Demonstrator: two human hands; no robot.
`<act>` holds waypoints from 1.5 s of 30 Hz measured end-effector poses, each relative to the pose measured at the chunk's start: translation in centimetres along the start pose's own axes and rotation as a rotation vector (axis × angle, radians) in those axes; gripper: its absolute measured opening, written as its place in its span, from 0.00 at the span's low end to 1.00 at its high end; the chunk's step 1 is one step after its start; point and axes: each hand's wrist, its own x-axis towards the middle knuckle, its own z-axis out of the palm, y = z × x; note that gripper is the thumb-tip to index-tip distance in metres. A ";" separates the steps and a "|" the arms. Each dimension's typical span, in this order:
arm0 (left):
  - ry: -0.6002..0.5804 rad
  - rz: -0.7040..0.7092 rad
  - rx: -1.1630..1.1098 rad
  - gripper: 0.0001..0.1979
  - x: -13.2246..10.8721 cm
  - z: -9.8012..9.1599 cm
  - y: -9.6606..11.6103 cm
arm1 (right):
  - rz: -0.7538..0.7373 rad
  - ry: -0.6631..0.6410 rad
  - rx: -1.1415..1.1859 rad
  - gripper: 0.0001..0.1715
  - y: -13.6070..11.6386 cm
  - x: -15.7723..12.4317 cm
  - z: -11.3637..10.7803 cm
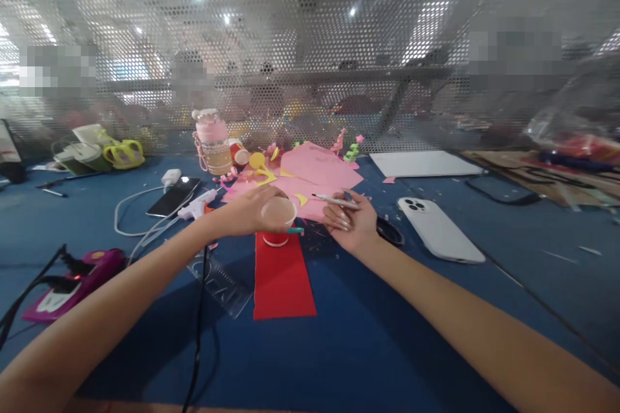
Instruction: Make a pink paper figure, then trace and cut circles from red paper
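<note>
My left hand [252, 210] is wrapped round a paper cup [278, 211] with a white rim and a red lower part. The cup is over the far end of a red paper strip [285, 284]; I cannot tell whether it touches the strip. Between the fingers of my right hand [352, 222] is a slim white pen [339, 201], its dark tip pointing left toward the cup. A small teal piece [295, 230] shows at the cup's right side. Pink paper sheets [322, 171] with yellow scraps lie just beyond both hands.
A clear ruler [223, 287] lies left of the red strip, crossed by a black cable. Further left are a glue gun [197, 204], a dark phone [174, 197] and a purple power strip [77, 284]. A bottle [213, 145] stands behind; a white phone [440, 230] lies right.
</note>
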 end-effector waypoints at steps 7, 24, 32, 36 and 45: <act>0.081 -0.043 -0.001 0.25 -0.1 -2.2 -1.7 | -0.415 -0.082 -0.776 0.17 1.3 -0.4 1.0; 0.175 -0.122 -0.063 0.26 -0.1 -3.0 -3.2 | -0.227 -0.453 -1.179 0.29 2.2 0.2 2.2; 0.199 -0.102 -0.116 0.26 -0.2 -3.7 -3.7 | -0.417 -0.465 -1.314 0.28 2.1 0.3 2.6; 0.233 -0.080 -0.125 0.27 -0.5 -4.5 -3.5 | -0.410 -0.512 -1.389 0.30 2.4 1.8 3.4; 0.258 -0.112 -0.088 0.30 -1.1 -5.0 -3.5 | -0.297 -0.774 -1.269 0.21 1.6 3.8 5.2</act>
